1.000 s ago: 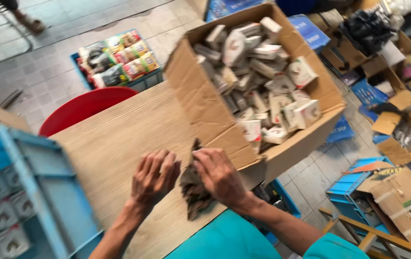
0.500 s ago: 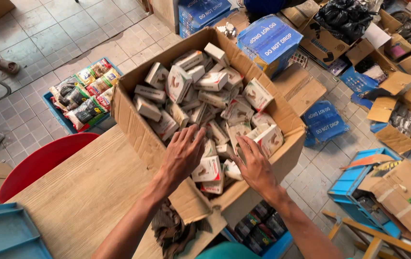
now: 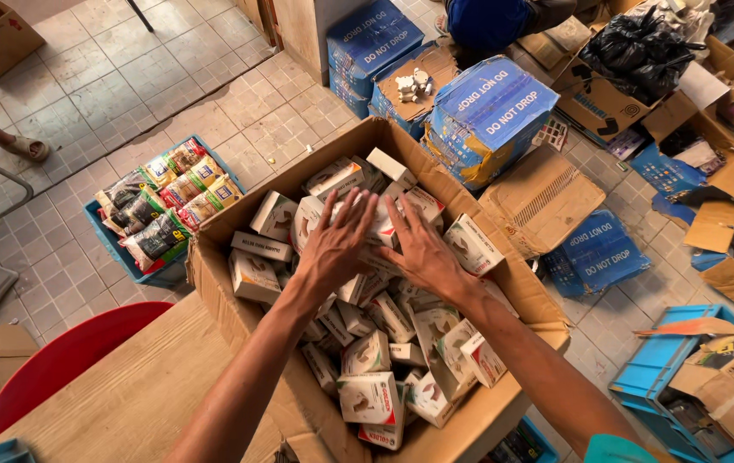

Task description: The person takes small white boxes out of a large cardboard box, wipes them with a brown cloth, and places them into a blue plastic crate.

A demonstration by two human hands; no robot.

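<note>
Two hands deep in a big cardboard box (image 3: pixel 213 287) on the wooden table (image 3: pixel 140 394): left hand (image 3: pixel 339 243) flat, fingers spread, gripping nothing, pressing on the small white cartons (image 3: pixel 367 399); right hand (image 3: pixel 419 250) just beside it, same deal, toward the box's far end.

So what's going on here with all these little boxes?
A person is reaching both bare hands into a big open cardboard carton that sits on a wooden table. The carton is filled with a loose jumble of small white boxes. The left hand and right hand lie flat, fingers spread, side by side on top of the pile near the carton's far end. Neither hand has closed around a box.
</note>
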